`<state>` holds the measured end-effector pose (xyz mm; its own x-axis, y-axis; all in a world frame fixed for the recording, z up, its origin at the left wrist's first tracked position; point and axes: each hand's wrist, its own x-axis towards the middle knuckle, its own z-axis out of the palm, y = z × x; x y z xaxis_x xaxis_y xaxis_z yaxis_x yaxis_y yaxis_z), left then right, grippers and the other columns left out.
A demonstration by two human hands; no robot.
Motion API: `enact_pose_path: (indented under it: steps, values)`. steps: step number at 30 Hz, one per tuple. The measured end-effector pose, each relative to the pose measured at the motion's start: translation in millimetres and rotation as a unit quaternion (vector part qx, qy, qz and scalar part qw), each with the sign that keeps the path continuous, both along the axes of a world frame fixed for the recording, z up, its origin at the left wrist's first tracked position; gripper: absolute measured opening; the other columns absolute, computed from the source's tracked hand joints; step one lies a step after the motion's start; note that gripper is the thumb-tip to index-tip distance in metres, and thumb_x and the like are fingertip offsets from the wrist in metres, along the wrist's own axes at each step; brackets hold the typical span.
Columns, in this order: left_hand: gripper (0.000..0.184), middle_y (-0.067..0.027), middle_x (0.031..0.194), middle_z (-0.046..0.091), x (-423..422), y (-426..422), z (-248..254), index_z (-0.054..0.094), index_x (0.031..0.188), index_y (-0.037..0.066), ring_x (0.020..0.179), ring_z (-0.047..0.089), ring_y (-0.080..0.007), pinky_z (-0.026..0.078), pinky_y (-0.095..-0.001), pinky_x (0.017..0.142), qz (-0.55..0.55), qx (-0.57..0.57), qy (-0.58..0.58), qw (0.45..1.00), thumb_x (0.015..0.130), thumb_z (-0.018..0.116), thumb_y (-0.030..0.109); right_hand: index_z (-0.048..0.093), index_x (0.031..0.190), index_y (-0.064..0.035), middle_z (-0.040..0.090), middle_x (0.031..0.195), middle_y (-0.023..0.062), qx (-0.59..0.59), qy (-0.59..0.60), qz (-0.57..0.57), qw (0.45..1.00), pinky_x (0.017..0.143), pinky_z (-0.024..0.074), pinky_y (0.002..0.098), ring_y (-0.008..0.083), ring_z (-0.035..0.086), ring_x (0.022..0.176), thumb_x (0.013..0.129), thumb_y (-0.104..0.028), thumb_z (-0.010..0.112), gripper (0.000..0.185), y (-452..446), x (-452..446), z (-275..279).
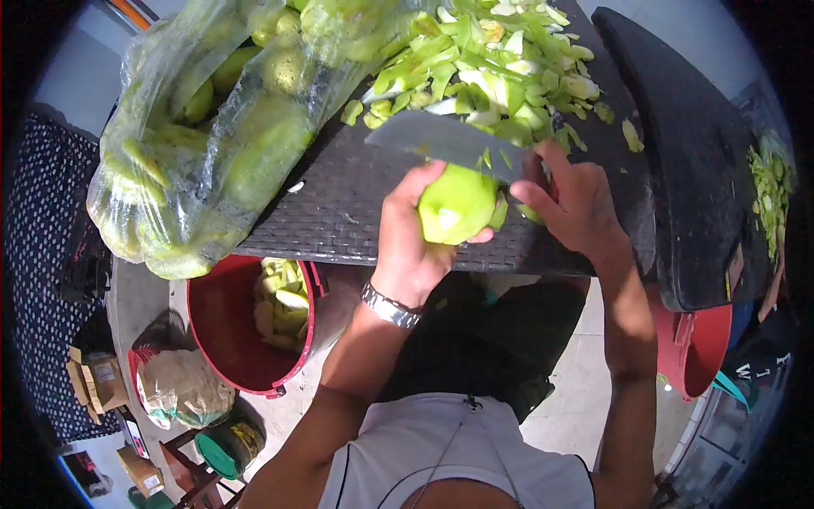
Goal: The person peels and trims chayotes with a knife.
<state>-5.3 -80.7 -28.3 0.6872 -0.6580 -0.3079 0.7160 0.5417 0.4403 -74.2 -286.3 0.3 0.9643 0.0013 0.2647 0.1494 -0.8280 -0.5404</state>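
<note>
Cupping a green fruit (456,204), the left hand (409,233) has its fingers curled round the sides, while the right hand (581,199) is closed about the handle of a knife (441,146). The fruit sits in the left palm, over the table (335,208) close to its near edge. The blade points leftward across the fruit's far side; whether it touches, I cannot tell. The near edge runs just under both hands, and the left wrist, with its watch (390,307), lies on the person's side of it. Dark weave shows between the left hand and the bag (161,191), giving some room to the left

Further out, the peels (509,64) lie heaped just beyond the blade, crowding that way. The bag, clear and full of fruit, bulges over the table's left and near edges. On the right a black board (678,161) stands just beside the table, bounding the right arm. Below at left, a red bucket (197,310) holds pale pieces (287,307); near it are a sack (182,386) and a green tub (222,450). Another red bucket (708,348) is below the board
</note>
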Motion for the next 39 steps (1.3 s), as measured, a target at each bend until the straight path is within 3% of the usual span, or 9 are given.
enact_pose_path:
  steps: [3, 6, 13, 19, 25, 27, 32, 37, 39]
  values:
    - [0.051, -0.0167, 0.110, 0.072, 1, -5, -14, 0.060, 0.127, 0.000, 0.096, 0.072, -0.0310, 0.061, -0.0392, 0.082, 0.055, 0.003, -0.004, 0.998, 0.099, 0.060, 0.043, 0.054, 0.099, -0.0064, 0.064, 0.065, 0.0113, 0.052, 0.017, 0.080, 0.995, 0.055, 0.0540, 0.0440, 0.0343, 0.070, 0.060, 0.090, -0.049, 0.074, 0.048, 12, -11, 9]
    - [0.049, -0.0162, 0.110, 0.072, 4, -10, -11, 0.062, 0.124, 0.001, 0.096, 0.072, -0.0298, 0.058, -0.0417, 0.089, 0.025, -0.002, -0.007, 1.000, 0.099, 0.062, 0.043, 0.056, 0.102, -0.0048, 0.060, 0.059, 0.0114, 0.021, -0.014, 0.085, 0.996, 0.053, 0.0509, 0.0411, 0.0350, 0.068, 0.058, 0.087, -0.046, 0.074, 0.048, 19, -13, 6]
    - [0.056, -0.0156, 0.114, 0.069, -1, 2, -4, 0.058, 0.131, 0.008, 0.095, 0.072, -0.0343, 0.062, -0.0525, 0.065, 0.031, 0.034, -0.019, 0.999, 0.102, 0.047, 0.054, 0.053, 0.100, -0.0066, 0.063, 0.063, 0.0077, 0.001, -0.048, 0.049, 0.998, 0.053, 0.0527, 0.0447, 0.0363, 0.068, 0.059, 0.090, -0.052, 0.073, 0.051, -2, 3, -8]
    - [0.050, -0.0175, 0.116, 0.070, -5, 2, -1, 0.060, 0.126, 0.005, 0.096, 0.072, -0.0354, 0.062, -0.0494, 0.067, 0.017, 0.009, 0.008, 1.000, 0.101, 0.050, 0.047, 0.053, 0.098, -0.0062, 0.066, 0.070, 0.0071, -0.010, -0.071, 0.059, 0.996, 0.057, 0.0545, 0.0461, 0.0370, 0.069, 0.061, 0.092, -0.051, 0.071, 0.049, -4, 3, -8]
    - [0.054, -0.0134, 0.114, 0.071, 5, 6, 8, 0.062, 0.129, 0.003, 0.100, 0.072, -0.0301, 0.062, -0.0467, 0.076, -0.022, -0.036, 0.027, 0.999, 0.098, 0.061, 0.048, 0.062, 0.106, -0.0071, 0.062, 0.073, 0.0185, 0.024, -0.005, -0.215, 0.976, 0.068, 0.0541, 0.0454, 0.0370, 0.071, 0.077, 0.097, -0.052, 0.065, 0.046, -53, 34, -20]
    - [0.056, -0.0152, 0.121, 0.069, 11, 5, -1, 0.060, 0.135, 0.005, 0.103, 0.071, -0.0311, 0.060, -0.0486, 0.081, -0.016, -0.073, 0.023, 0.997, 0.101, 0.057, 0.050, 0.063, 0.111, -0.0095, 0.059, 0.073, 0.0209, 0.166, 0.183, -0.233, 0.941, 0.071, 0.0532, 0.0451, 0.0362, 0.070, 0.079, 0.098, -0.050, 0.064, 0.043, -50, 27, 6]
    - [0.052, -0.0127, 0.125, 0.069, 11, -3, 4, 0.058, 0.139, 0.008, 0.109, 0.068, -0.0286, 0.055, -0.0494, 0.095, 0.042, 0.005, -0.017, 0.999, 0.103, 0.057, 0.045, 0.062, 0.112, -0.0072, 0.058, 0.072, 0.0195, -0.016, -0.051, 0.008, 0.999, 0.062, 0.0534, 0.0453, 0.0321, 0.068, 0.068, 0.096, -0.045, 0.070, 0.042, -25, 0, -12]
    - [0.042, -0.0089, 0.118, 0.069, -4, -3, 10, 0.061, 0.129, 0.008, 0.109, 0.066, -0.0239, 0.054, -0.0416, 0.095, 0.062, -0.075, -0.025, 0.995, 0.103, 0.059, 0.042, 0.056, 0.106, -0.0035, 0.063, 0.066, 0.0096, 0.065, 0.004, 0.022, 0.998, 0.051, 0.0537, 0.0432, 0.0308, 0.068, 0.056, 0.089, -0.047, 0.077, 0.051, 41, -23, 10]
    - [0.043, -0.0089, 0.118, 0.069, -1, -6, 7, 0.061, 0.128, 0.008, 0.107, 0.066, -0.0241, 0.054, -0.0421, 0.094, 0.031, -0.097, 0.001, 0.995, 0.103, 0.059, 0.042, 0.053, 0.105, -0.0042, 0.062, 0.066, 0.0071, 0.031, -0.030, 0.046, 0.998, 0.051, 0.0515, 0.0387, 0.0287, 0.068, 0.055, 0.087, -0.035, 0.079, 0.044, 41, -24, 6]
